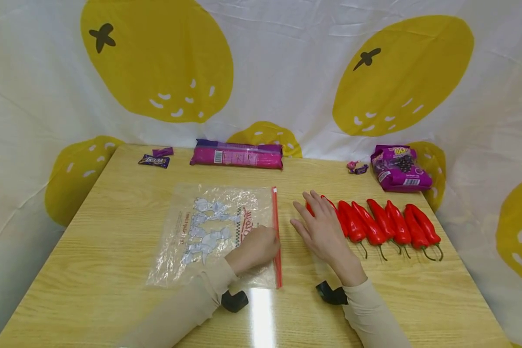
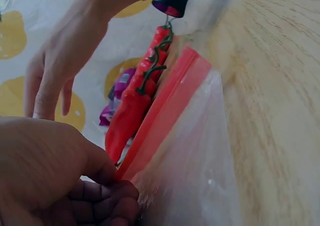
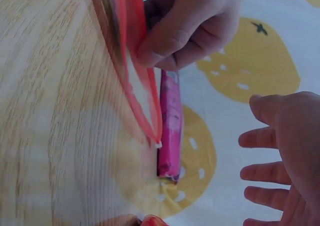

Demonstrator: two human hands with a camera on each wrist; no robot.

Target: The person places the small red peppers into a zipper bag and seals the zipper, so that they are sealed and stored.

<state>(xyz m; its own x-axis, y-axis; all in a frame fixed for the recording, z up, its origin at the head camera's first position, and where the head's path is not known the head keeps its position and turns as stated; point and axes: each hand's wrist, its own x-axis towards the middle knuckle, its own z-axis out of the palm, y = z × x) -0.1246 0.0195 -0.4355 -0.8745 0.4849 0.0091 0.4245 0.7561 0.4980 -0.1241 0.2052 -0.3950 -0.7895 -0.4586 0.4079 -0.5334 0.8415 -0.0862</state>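
Observation:
A clear zip bag with a printed picture lies flat on the table, its red zip edge facing right. My left hand pinches that edge near its middle between thumb and curled fingers. In the right wrist view the two red lips of the bag stand apart around a narrow gap. My right hand hovers right of the bag with its fingers spread and holds nothing. Beneath and beside it lies a row of several red peppers with green stems; the leftmost is partly hidden by the hand.
At the back lie a long pink-purple packet, a purple bag at right, small wrapped sweets beside it, and purple wrapped bars at left. A fruit-print cloth hangs behind the wooden table.

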